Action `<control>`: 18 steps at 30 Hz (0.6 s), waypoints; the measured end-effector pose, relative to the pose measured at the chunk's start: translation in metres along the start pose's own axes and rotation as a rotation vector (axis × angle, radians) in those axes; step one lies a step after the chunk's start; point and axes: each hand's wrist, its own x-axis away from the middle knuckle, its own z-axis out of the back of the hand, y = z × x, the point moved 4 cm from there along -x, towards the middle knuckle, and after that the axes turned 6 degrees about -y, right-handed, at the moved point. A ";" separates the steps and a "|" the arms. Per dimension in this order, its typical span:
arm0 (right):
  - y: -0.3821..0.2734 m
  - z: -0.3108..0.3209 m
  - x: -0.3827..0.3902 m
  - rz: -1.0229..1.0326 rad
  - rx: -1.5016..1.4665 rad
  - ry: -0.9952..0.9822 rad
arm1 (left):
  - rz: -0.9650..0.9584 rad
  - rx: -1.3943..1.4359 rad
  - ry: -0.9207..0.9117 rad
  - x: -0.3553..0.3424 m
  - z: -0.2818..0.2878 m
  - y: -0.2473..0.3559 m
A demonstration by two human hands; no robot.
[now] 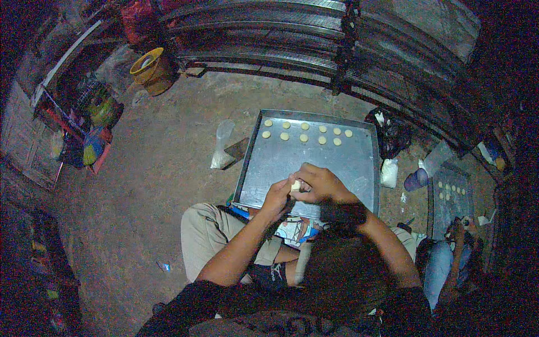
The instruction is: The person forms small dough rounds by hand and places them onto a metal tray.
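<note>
A pale piece of dough (295,186) is held between my two hands above the near edge of a large metal baking tray (281,174). My left hand (277,196) closes on it from the left. From the right, my right hand (321,184) curls its fingers round the same piece, partly hiding it. On the far part of the tray lie two rows of small round flat dough pieces (304,137), set apart from one another. The tray's surface between them and my hands is bare metal with faint whitish smears.
A clear bag of white powder (222,159) lies left of the tray; another white bag (389,172) and a black plastic bag (387,135) sit right. At far right, a co-worker in jeans (439,272) sits by a second tray (437,216). A yellow bucket (154,78) stands near metal racks (264,42).
</note>
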 end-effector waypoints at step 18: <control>0.001 -0.003 -0.002 0.008 0.060 0.094 | -0.066 -0.222 0.067 -0.013 0.017 0.002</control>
